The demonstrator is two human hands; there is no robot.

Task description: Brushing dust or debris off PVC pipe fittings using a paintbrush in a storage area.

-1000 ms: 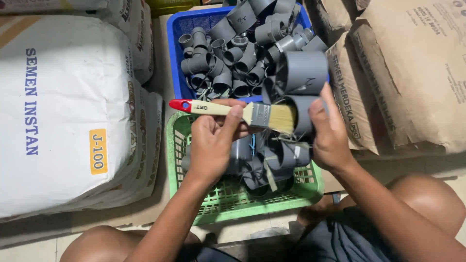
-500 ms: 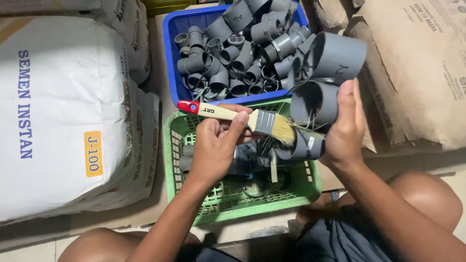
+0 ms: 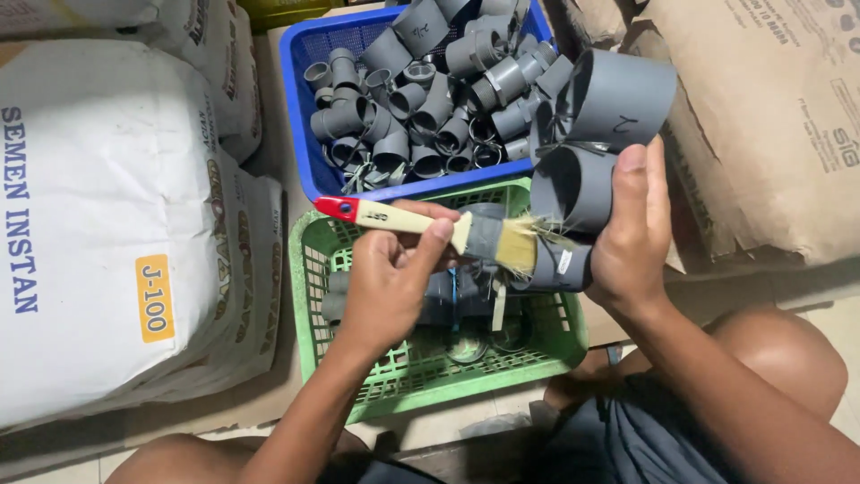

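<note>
My left hand point(image 3: 394, 273) grips a paintbrush point(image 3: 430, 229) with a pale wooden handle, red tip and yellowish bristles. The bristles touch a bundle of grey plastic pipe couplings point(image 3: 596, 143) tied together with string. My right hand point(image 3: 632, 229) holds that bundle from the right side, thumb up along it. Both hands hover over a green plastic basket point(image 3: 358, 394) that holds a few more grey fittings point(image 3: 448, 296).
A blue plastic basket point(image 3: 300, 134) full of several grey pipe fittings sits just beyond the green one. A white cement sack point(image 3: 107, 224) lies at the left. Brown paper sacks point(image 3: 770, 116) stand at the right. My knees show at the bottom.
My right hand has lifted the tied coupling bundle up and to the right. The brush followed it, bristles still against the grey pieces.
</note>
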